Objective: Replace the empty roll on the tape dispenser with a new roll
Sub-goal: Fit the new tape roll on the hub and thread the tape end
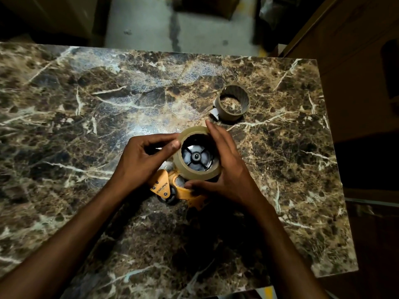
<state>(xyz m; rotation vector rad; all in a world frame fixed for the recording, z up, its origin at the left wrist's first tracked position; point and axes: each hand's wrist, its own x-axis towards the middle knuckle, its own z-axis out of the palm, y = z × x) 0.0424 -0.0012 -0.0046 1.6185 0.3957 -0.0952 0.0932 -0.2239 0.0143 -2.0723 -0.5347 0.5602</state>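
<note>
A new roll of clear tape (195,172) sits around the black spoked hub (196,156) of an orange tape dispenser (165,186) lying on the marble table (86,104). My left hand (146,157) pinches the roll's left rim between thumb and fingers. My right hand (228,167) wraps the roll's right side, thumb resting low near the orange frame. The empty cardboard core (233,103) stands on end on the table, up and to the right of the hands, with a scrap of tape at its left.
The marble table's far edge (194,51) and right edge (332,147) drop off to a concrete floor (172,22) and dark brown furniture (345,29). The dispenser's black roller (169,198) sticks out toward me.
</note>
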